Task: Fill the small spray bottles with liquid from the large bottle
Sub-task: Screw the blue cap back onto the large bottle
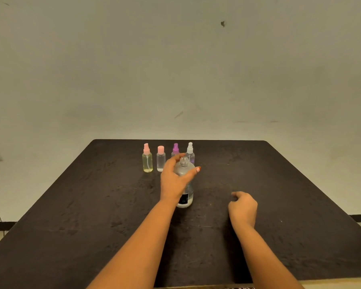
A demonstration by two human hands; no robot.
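- Right hand (243, 207): rests on the table (71, 215), nearer than and to the right of the large bottle (184, 184); fingers loosely curled, holding nothing.
- Large bottle: upright, long axis vertical, neck uncapped.
- Left hand (174, 178): grip wrapped around the large bottle's shoulder.
- Four small spray bottles (147, 158) stand capped in a row just beyond the large bottle; two are partly hidden behind the left hand.

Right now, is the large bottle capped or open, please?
Open: the large bottle shows a bare threaded neck with no cap, gripped by the left hand.

Uncapped clear large bottle (184, 180) upright before four small spray bottles (147, 158).
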